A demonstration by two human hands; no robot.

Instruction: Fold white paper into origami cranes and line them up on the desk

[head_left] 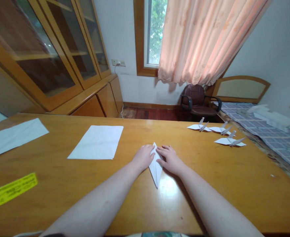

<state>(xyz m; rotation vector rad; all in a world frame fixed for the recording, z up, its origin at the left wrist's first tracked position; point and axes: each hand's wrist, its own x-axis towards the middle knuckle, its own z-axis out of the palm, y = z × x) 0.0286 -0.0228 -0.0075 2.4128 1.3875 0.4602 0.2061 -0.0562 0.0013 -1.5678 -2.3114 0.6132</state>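
Far beyond the fingers (163, 150) lies the room: ahead and to their left stands a glass-fronted wooden cabinet (46, 49), and straight ahead is a window (154, 33) with a peach curtain (209, 39) drawn across its right side. Ahead and to the right of the fingers, a dark leather swivel chair (194, 100) stands near a bed (258, 138) with a blue checked cover. Closer in, the fingers are over a broad, glossy wooden table (209, 177). Ahead and to their left lies a flat sheet of white paper (96, 142), with a second white sheet (13, 138) farther left at the table's edge. A yellow printed strip (10, 192) lies well to the left and nearer the person. Ahead and to the right of the fingers, well apart from them, three white origami cranes (221, 129) sit in a loose group. Directly under the fingers, a long, pointed piece of folded white paper (155, 168) lies flat on the table, its lower tip pointing toward the person. The left hand (143, 157) and right hand (171, 160) rest on either side of it. Neither hand is clenched: the fingers lie extended and flat, touching the folded paper from both sides, with the right hand's reaching over its upper part.
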